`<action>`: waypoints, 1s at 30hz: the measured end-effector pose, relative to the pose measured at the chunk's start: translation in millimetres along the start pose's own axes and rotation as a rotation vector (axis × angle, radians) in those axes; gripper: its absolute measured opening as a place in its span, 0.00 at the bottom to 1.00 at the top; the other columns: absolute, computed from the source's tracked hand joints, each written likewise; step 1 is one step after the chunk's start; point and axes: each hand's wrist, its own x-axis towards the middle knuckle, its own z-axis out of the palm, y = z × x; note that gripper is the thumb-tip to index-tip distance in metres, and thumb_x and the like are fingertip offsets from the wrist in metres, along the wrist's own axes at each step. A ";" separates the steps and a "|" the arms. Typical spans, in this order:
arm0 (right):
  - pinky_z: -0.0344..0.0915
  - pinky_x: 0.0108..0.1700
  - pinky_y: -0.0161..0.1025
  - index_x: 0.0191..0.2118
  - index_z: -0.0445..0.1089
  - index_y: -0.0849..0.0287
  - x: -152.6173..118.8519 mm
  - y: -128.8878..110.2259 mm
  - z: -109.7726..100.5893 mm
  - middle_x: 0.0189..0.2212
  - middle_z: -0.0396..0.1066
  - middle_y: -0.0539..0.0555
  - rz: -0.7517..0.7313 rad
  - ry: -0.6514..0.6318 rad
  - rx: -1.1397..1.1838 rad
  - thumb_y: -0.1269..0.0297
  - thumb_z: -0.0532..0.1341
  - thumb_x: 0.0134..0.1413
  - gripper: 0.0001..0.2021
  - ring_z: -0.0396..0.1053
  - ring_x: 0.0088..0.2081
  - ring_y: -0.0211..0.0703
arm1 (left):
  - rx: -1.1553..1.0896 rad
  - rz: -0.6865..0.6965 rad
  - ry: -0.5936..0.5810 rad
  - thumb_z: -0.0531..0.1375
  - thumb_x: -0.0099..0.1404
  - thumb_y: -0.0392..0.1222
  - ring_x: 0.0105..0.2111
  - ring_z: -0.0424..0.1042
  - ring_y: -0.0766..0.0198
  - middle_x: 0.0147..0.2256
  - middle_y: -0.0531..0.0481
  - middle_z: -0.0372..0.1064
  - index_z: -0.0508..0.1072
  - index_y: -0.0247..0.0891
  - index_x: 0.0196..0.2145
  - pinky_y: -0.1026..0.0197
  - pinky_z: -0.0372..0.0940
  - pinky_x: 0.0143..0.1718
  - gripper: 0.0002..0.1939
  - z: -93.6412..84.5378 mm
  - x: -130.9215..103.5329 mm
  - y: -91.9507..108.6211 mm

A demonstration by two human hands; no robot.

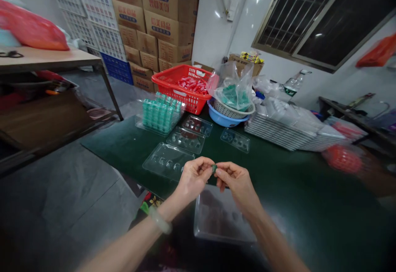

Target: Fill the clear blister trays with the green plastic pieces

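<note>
Between the fingertips of both hands is a small dark green piece [214,168], too small to name. My left hand [197,173] pinches it from one side, and my right hand [233,177] pinches it from the other. Below the hands, near the table's front edge, lies a clear plastic tray [213,222], partly covered by my right forearm. Farther out, a clear moulded tray [167,160] rests flat on the table, with another clear tray [187,139] and a third clear tray [198,124] behind it. A smaller clear tray [235,139] sits to the right.
On the dark green table [297,189] stand a stack of green-filled packs [161,115], a red basket [182,96] of red-and-pink pieces, a blue basin [227,118] under a strainer with bagged green pieces, and stacked clear trays [275,127]. Cardboard boxes [167,10] are piled behind.
</note>
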 end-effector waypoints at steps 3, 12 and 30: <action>0.60 0.21 0.33 0.34 0.70 0.60 11.0 1.5 6.5 0.20 0.66 0.50 0.045 -0.053 0.031 0.59 0.62 0.45 0.11 0.62 0.21 0.35 | -0.017 0.056 0.037 0.58 0.55 0.38 0.23 0.62 0.70 0.23 0.54 0.63 0.70 0.34 0.31 0.67 0.58 0.25 0.06 -9.5 2.4 -4.1; 0.57 0.17 0.30 0.30 0.66 0.61 66.7 -11.1 43.2 0.18 0.63 0.47 0.027 -0.180 -0.129 0.64 0.62 0.43 0.07 0.59 0.17 0.32 | -0.322 -0.202 0.051 0.63 0.51 0.40 0.24 0.64 0.69 0.26 0.51 0.66 0.69 0.32 0.33 0.68 0.58 0.20 0.12 -67.0 28.6 -16.7; 0.59 0.32 0.33 0.35 0.71 0.54 294.4 38.7 67.3 0.29 0.71 0.48 -0.334 -0.002 -1.026 0.67 0.58 0.43 0.10 0.67 0.32 0.38 | 0.137 -0.089 0.013 0.53 0.62 0.41 0.28 0.61 0.69 0.31 0.49 0.63 0.68 0.35 0.29 0.68 0.57 0.28 0.08 -116.6 -27.5 -14.7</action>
